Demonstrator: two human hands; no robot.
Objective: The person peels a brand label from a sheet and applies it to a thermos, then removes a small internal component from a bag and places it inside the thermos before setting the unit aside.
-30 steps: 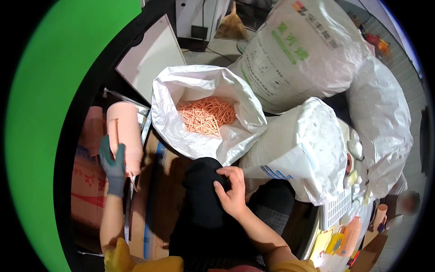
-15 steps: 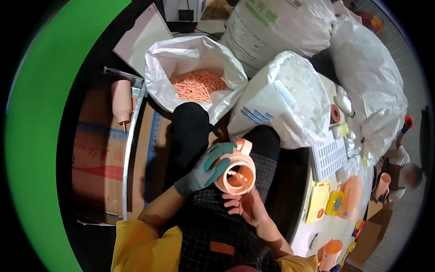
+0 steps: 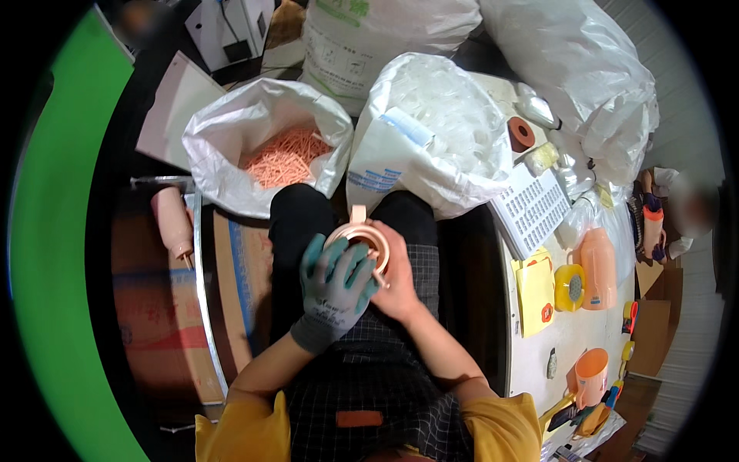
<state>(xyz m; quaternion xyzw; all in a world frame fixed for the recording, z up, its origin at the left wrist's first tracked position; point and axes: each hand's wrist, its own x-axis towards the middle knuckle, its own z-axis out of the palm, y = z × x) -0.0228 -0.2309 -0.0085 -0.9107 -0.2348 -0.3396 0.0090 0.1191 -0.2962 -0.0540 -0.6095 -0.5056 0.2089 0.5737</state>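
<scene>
A peach plastic jug [image 3: 359, 213] with a loop handle is held over my lap, its round mouth facing up. My right hand [image 3: 401, 276], bare, is wrapped round its right side. My left hand [image 3: 334, 286], in a grey glove with teal fingers, lies across the mouth with its fingers bent down into the opening. The glove hides most of the inside, and what those fingertips hold cannot be made out. A small peach tip [image 3: 382, 282] sticks out at the rim beside the gloved fingers.
Ahead stand a white sack [image 3: 208, 146] of thin peach sticks and a sack [image 3: 450, 100] of clear plastic pieces. At the right, a table [image 3: 531, 362] bears a white slotted tray [image 3: 531, 208], yellow tape [image 3: 570, 287] and a peach bottle [image 3: 598, 269]. Another peach bottle [image 3: 172, 223] lies left.
My left hand has moved from the jug's side onto its mouth, fingers bent inward. My right hand has closed round the right side. The view has shifted to the right.
</scene>
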